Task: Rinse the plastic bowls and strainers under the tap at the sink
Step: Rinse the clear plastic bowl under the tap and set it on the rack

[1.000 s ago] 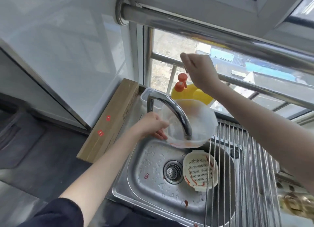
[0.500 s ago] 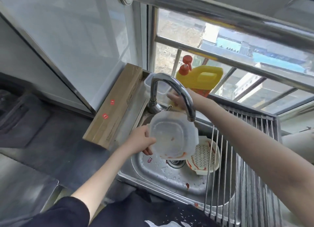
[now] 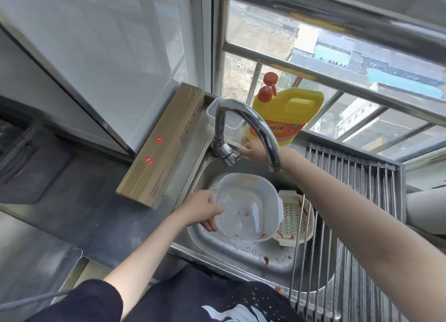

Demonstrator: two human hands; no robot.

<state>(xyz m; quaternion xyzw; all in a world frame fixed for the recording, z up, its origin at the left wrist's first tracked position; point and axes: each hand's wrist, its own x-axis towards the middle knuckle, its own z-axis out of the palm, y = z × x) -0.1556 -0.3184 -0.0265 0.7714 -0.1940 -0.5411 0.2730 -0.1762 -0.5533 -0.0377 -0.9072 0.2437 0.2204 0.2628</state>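
My left hand (image 3: 202,209) grips the left rim of a clear plastic bowl (image 3: 246,207) with red smears, held over the steel sink (image 3: 246,254) below the curved tap spout (image 3: 260,128). My right hand (image 3: 255,151) reaches behind the spout and holds the tap's handle (image 3: 233,156) at its base. No water is seen running. A cream plastic strainer (image 3: 295,219) with red stains lies in the sink to the right, partly under the bowl.
A wire drying rack (image 3: 362,213) covers the sink's right side. A yellow detergent jug (image 3: 287,119) and a clear container (image 3: 225,119) stand on the windowsill behind the tap. A long cardboard box (image 3: 164,148) lies left of the sink.
My right hand came down from the window bar to the tap handle. My left hand lowered the bowl and turned it open side up under the spout.
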